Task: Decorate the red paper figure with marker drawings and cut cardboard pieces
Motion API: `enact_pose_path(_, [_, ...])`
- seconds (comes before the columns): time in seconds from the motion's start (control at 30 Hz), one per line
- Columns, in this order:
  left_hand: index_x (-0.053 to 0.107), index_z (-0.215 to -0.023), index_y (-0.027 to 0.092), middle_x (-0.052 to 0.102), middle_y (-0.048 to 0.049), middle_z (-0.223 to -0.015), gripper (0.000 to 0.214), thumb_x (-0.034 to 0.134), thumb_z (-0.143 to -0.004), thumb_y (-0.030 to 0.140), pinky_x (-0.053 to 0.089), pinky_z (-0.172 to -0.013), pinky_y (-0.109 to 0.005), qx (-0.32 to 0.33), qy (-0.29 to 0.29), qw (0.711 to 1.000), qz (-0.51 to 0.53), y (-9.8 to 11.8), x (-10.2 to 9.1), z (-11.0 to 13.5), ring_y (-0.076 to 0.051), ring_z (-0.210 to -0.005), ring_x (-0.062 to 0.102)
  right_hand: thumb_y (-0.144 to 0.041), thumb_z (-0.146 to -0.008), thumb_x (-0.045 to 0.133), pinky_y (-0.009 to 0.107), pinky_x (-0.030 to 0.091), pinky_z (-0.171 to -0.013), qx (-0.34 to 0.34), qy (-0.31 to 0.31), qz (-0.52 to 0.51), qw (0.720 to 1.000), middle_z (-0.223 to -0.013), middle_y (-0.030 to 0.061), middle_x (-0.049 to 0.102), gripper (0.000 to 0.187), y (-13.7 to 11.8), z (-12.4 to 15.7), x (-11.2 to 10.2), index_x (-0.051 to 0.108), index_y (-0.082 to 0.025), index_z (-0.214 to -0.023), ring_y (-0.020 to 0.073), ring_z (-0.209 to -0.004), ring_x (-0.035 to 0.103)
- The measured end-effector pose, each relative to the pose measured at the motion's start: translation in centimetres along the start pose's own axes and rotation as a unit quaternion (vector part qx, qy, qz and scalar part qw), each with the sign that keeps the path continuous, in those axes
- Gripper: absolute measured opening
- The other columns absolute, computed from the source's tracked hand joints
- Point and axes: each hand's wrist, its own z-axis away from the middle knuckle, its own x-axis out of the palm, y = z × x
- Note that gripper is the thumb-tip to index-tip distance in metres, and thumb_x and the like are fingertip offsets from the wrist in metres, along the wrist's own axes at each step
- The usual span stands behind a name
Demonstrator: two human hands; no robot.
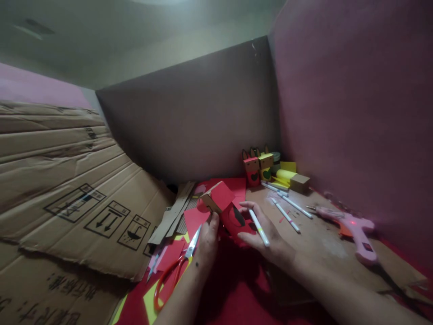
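My left hand [209, 237] grips a red paper figure [233, 219] near its boxy head, which is brown cardboard with a red top flap. The figure is tilted, and a dark heart-like shape shows on its front. My right hand [262, 232] has a white marker pen [259, 227] lodged between its fingers. Its thumb and fingertips also rest against the figure's body. Under my left forearm lie orange-handled scissors [177, 268], their blades pointing away from me.
Two finished-looking figures, red [251, 174] and yellow [266, 167], stand at the back beside a yellow roll with a cardboard block [299, 183]. Several markers [285, 215] and a pink glue gun [355, 230] lie right. Cardboard strips [174, 216] and a large carton [71, 180] fill the left.
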Motion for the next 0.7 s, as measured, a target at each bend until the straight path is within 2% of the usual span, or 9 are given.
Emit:
enact_pose_path(0.1, [0.067, -0.111, 0.015, 0.074, -0.0113, -0.103, 0.059, 0.048, -0.087, 0.065, 0.051, -0.083, -0.037, -0.006, -0.005, 1.000, -0.023, 0.4, 0.2, 0.1, -0.031, -0.104, 0.065, -0.012, -0.064, 0.066, 0.042, 0.052, -0.086, -0.014, -0.009, 0.019, 1.000, -0.101, 0.0031, 0.065, 0.054, 0.2, 0.0, 0.1, 0.048, -0.025, -0.113, 0.0232, -0.092, 0.065])
enact_pose_path(0.2, [0.067, -0.110, 0.016, 0.075, -0.0105, -0.101, 0.061, 0.047, -0.086, 0.068, 0.051, -0.078, -0.035, -0.010, 0.008, 0.999, -0.044, 0.6, 0.2, 0.3, -0.030, -0.098, 0.066, -0.014, -0.069, 0.065, 0.040, 0.052, -0.086, -0.025, -0.003, 0.039, 0.999, -0.104, 0.0043, 0.065, 0.051, 0.2, 0.2, 0.0, 0.048, -0.025, -0.116, 0.0227, -0.093, 0.065])
enact_pose_path(0.33, [0.069, -0.102, 0.013, 0.074, -0.0088, -0.085, 0.066, 0.044, -0.084, 0.072, 0.046, -0.061, -0.030, -0.034, 0.025, 0.996, -0.077, 0.3, -0.2, 0.3, -0.026, -0.079, 0.066, -0.024, -0.083, 0.060, 0.039, 0.052, -0.085, -0.092, 0.067, 0.094, 0.989, -0.100, 0.0050, 0.065, 0.033, -0.6, 0.6, -0.4, 0.053, -0.025, -0.115, 0.0226, -0.093, 0.064])
enact_pose_path(0.43, [0.069, -0.100, 0.013, 0.073, -0.0084, -0.080, 0.067, 0.045, -0.082, 0.073, 0.043, -0.055, -0.028, -0.033, 0.035, 0.995, -0.091, 0.3, -0.2, 0.2, -0.025, -0.074, 0.064, -0.026, -0.092, 0.051, 0.034, 0.053, -0.076, -0.143, 0.105, 0.104, 0.979, -0.090, 0.0031, 0.066, 0.015, -1.6, 0.8, -0.4, 0.064, -0.027, -0.098, 0.0207, -0.086, 0.064])
enact_pose_path(0.5, [0.069, -0.104, 0.015, 0.074, -0.0084, -0.085, 0.065, 0.048, -0.082, 0.072, 0.045, -0.058, -0.030, -0.023, 0.037, 0.995, -0.094, 0.4, -0.1, 0.3, -0.026, -0.077, 0.065, -0.026, -0.094, 0.050, 0.033, 0.054, -0.074, -0.157, 0.127, 0.074, 0.977, -0.085, 0.0014, 0.067, 0.016, -2.5, 0.8, -0.4, 0.066, -0.028, -0.093, 0.0196, -0.080, 0.065])
enact_pose_path(0.6, [0.067, -0.112, 0.018, 0.075, -0.0083, -0.096, 0.061, 0.051, -0.082, 0.069, 0.049, -0.069, -0.033, -0.006, 0.028, 0.995, -0.091, 0.5, 0.3, 0.4, -0.028, -0.086, 0.066, -0.027, -0.093, 0.052, 0.037, 0.056, -0.076, -0.178, 0.136, 0.001, 0.975, -0.085, 0.0007, 0.069, 0.015, -3.7, 0.2, -0.7, 0.065, -0.030, -0.100, 0.0208, -0.078, 0.068])
enact_pose_path(0.7, [0.065, -0.117, 0.016, 0.073, -0.0111, -0.105, 0.063, 0.050, -0.084, 0.067, 0.049, -0.083, -0.038, 0.003, -0.001, 0.995, -0.096, 0.5, 0.6, 0.7, -0.032, -0.099, 0.065, -0.028, -0.087, 0.062, 0.044, 0.053, -0.092, -0.215, 0.089, 0.017, 0.972, -0.101, 0.0019, 0.070, 0.015, -4.8, -0.9, -1.6, 0.066, -0.033, -0.101, 0.0249, -0.098, 0.067])
